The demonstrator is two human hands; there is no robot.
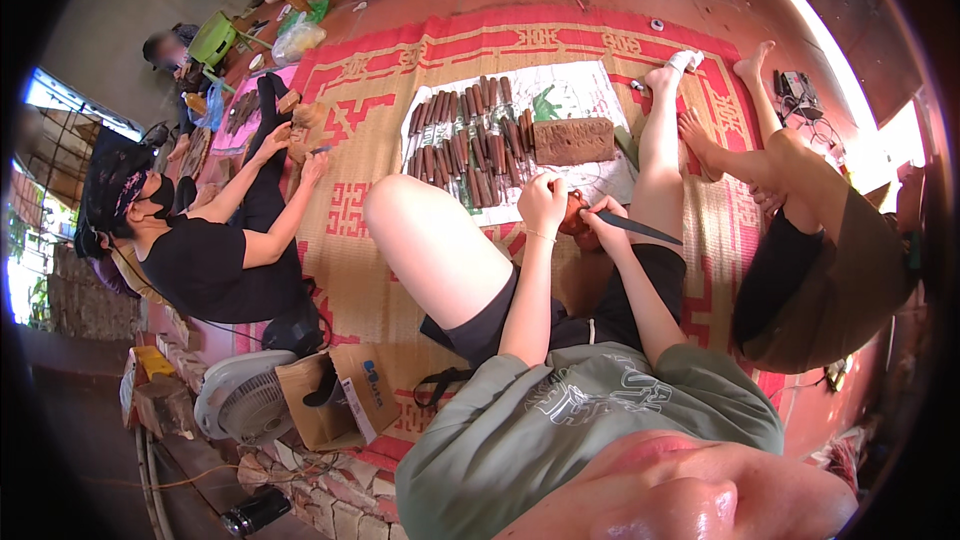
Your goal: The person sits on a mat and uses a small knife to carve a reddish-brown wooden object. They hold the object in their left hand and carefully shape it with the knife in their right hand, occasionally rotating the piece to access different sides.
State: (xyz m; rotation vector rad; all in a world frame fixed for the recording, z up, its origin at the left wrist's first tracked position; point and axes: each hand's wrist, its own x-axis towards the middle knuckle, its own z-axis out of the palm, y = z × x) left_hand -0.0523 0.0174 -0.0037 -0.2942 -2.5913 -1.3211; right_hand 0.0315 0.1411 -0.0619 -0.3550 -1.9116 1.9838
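Observation:
My left hand [542,204] is closed, its fingers curled at the edge of a glossy reddish-brown piece [574,214] that looks like carved wood. The hands hide much of that piece. On its other side, my right hand [605,228] grips a long, dark, flat tool [648,231], which points out to the right and tapers to a tip. Whether it is a file or a blade I cannot tell. Both hands are held over my lap, between my bare legs. Just beyond them, a brown rectangular block [574,141] rests on a white printed sheet [600,90].
Rows of slim brown wooden-handled tools [470,145] cover the sheet's left part, on a red and tan mat [350,160]. A co-worker [215,230] sits at left, another person [830,250] close at right. Behind me at left are a fan [250,400] and an open cardboard box [340,405].

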